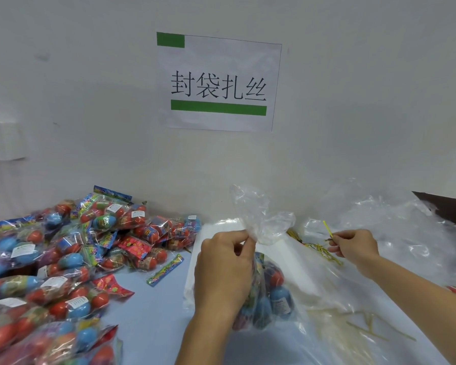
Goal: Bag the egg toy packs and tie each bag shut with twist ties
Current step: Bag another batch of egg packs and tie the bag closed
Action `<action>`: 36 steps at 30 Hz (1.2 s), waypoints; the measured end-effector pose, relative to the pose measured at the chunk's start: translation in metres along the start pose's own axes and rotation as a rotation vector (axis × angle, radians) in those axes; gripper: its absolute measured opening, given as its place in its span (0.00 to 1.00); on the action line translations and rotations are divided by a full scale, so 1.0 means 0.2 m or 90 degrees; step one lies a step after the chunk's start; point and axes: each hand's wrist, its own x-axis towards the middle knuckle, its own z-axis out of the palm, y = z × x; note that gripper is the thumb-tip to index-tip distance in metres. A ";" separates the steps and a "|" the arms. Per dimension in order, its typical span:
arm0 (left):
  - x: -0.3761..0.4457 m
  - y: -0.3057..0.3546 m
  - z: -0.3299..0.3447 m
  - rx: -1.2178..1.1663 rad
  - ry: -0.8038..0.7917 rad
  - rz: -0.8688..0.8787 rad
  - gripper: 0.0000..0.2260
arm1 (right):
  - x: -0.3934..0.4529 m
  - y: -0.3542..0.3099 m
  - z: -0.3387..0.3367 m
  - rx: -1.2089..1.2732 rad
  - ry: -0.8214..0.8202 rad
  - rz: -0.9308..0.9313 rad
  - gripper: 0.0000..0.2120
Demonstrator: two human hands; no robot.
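A white wall with a printed sign backs a blue desk. Mid-desk, the left hand pinches the gathered neck of a thin, slippery bag of egg toys; the right hand pinches a light, bendable twist tie, best wound just above that pinch.

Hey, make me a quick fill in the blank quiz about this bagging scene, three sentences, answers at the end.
1. The left hand grips the gathered neck of the clear ____, which holds egg toys.
2. The right hand pinches a yellow ____ between its fingers.
3. The pile of unbagged egg toy packs lies on the ____ side of the table.

Missing words: bag; twist tie; left
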 end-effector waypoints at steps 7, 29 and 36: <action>0.00 0.00 0.00 0.006 0.006 -0.002 0.23 | -0.05 -0.04 -0.02 0.124 -0.060 0.079 0.04; -0.03 -0.05 0.04 0.179 -0.014 -0.059 0.14 | -1.00 -0.31 0.23 0.264 -0.129 0.082 0.07; -0.04 0.02 0.05 0.185 0.014 -0.037 0.19 | -1.01 -0.32 0.18 0.106 -0.159 -0.081 0.07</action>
